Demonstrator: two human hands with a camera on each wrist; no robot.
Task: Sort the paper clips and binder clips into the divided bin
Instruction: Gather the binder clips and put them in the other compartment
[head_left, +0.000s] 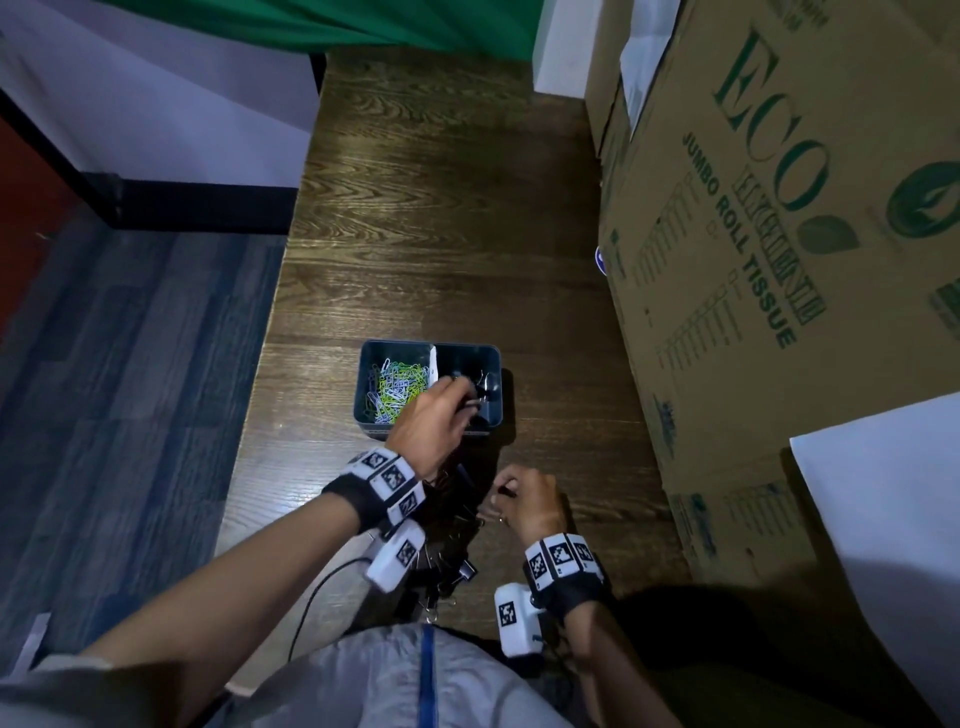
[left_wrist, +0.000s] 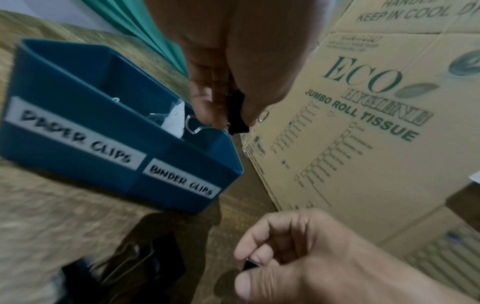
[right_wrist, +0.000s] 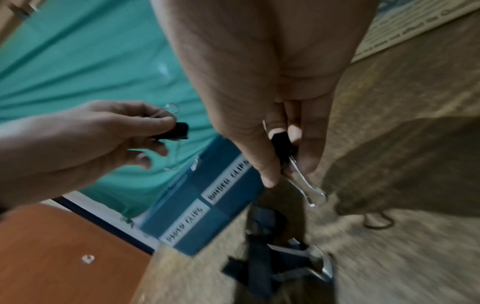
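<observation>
A blue divided bin (head_left: 400, 343) stands on the dark wooden table, labelled PAPER CLIPS and BINDER CLIPS on its front wall (left_wrist: 64, 82). Coloured paper clips (head_left: 397, 387) fill its left compartment. My left hand (head_left: 462, 397) hovers over the right compartment and pinches a black binder clip (left_wrist: 235, 115) with silver handles. My right hand (head_left: 501, 499) is nearer me, just in front of the bin, and grips another black binder clip (right_wrist: 281, 146) above a loose pile of binder clips (head_left: 452, 545).
Tall cardboard boxes (head_left: 779, 260) wall off the table's right side, close to the bin. The table's left edge (head_left: 260, 364) drops to a blue floor. A black cable (head_left: 322, 587) trails near my left wrist. Bare wood lies beyond the bin.
</observation>
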